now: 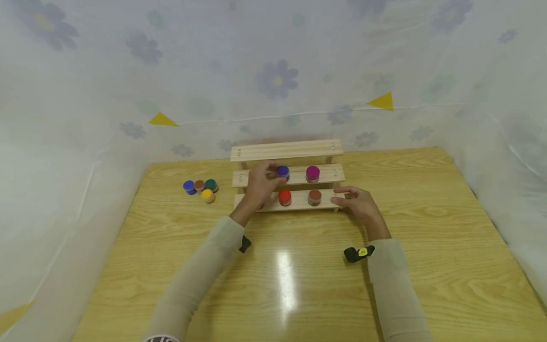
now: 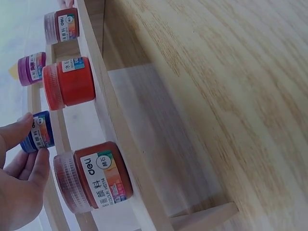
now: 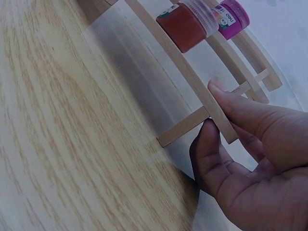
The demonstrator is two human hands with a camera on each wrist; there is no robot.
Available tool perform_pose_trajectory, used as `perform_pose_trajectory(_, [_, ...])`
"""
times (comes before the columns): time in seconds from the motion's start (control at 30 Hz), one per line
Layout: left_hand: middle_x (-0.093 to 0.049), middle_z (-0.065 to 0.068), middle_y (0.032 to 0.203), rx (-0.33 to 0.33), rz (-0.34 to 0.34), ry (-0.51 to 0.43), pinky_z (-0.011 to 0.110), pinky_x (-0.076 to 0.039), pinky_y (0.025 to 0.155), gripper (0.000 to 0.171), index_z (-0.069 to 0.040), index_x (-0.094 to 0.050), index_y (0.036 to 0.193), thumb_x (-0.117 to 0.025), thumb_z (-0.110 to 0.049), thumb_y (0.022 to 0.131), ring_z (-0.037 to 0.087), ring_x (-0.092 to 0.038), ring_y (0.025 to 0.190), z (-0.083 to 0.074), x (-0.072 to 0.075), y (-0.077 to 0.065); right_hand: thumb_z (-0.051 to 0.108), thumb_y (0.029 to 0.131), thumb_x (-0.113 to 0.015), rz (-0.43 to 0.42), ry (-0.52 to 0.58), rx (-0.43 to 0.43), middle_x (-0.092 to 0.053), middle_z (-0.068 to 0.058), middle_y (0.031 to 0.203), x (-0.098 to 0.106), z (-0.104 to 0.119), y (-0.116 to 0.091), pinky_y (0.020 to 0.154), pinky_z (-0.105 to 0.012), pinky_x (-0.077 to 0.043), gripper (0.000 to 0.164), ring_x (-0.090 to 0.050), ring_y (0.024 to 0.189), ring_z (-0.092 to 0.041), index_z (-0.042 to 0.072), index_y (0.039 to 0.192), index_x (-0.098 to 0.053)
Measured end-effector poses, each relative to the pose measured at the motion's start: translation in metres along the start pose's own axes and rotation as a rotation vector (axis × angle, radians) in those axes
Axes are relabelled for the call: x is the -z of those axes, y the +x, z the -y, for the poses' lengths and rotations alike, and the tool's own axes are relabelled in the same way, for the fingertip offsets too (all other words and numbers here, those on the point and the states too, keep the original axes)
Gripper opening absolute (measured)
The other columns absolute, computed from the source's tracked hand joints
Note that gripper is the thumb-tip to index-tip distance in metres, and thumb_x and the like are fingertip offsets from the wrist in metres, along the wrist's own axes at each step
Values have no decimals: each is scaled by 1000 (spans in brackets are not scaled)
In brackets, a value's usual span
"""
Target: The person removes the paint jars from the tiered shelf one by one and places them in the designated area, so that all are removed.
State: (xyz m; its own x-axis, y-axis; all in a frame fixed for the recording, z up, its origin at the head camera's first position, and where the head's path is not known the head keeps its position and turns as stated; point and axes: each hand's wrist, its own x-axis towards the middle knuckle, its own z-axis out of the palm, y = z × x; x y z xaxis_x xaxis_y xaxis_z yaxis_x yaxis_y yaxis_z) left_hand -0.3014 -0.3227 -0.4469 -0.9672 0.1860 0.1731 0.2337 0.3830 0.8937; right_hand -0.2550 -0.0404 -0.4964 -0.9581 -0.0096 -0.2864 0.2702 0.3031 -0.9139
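Note:
A three-tier wooden rack (image 1: 286, 151) stands near the back of the table. On its middle shelf my left hand (image 1: 260, 184) grips a blue paint jar (image 2: 42, 131) between thumb and fingers. A magenta paint jar (image 1: 313, 174) stands to the right of it. The lowest shelf bears a red paint jar (image 1: 285, 197), a brown paint jar (image 1: 314, 197) and, mostly hidden behind my left hand in the head view, a reddish-brown paint jar (image 2: 103, 178). My right hand (image 1: 362, 207) pinches the right end of that lowest shelf, thumb above and fingers below.
Left of the rack, a cluster of paint jars sits on the wood-grain table (image 1: 325, 294): a blue one (image 1: 190, 187), a brown one (image 1: 199, 185), a green one (image 1: 211, 185) and a yellow one (image 1: 208, 196). A flowered white sheet (image 1: 239, 61) hangs behind the table.

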Motion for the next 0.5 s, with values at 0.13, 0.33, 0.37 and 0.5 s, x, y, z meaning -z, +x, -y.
perform_pose_trajectory(0.13, [-64,11,109,-8,0,6,25,-57,88,38,-3,-60,114,-75,-8,79,24,-67,101,1,3,0,32,81,-76,-3,4,0,-56,11,71,0,1,-1,63,-22,-49,53,-54,69,-9,5,124,-60])
perform_pose_trajectory(0.33, [-63,11,111,-15,3,4,26,-57,89,39,-5,-59,115,-76,-10,80,24,-66,102,6,10,0,34,81,-76,-12,-10,-13,-56,10,73,2,1,-1,65,-22,-49,53,-55,71,-10,7,123,-60])
perform_pose_trajectory(0.37, [-63,12,111,-20,2,2,26,-57,89,39,-4,-59,116,-75,-10,80,25,-66,103,7,12,0,34,81,-76,-10,-9,-14,-56,10,73,2,1,0,65,-22,-49,53,-55,71,-10,7,123,-60])
perform_pose_trajectory(0.5, [-63,13,111,-27,-13,9,28,-56,90,38,-2,-59,115,-75,-10,81,25,-66,103,9,19,-2,34,80,-76,-2,-6,-17,-56,10,75,2,1,0,66,-22,-49,53,-55,73,-10,7,123,-61])
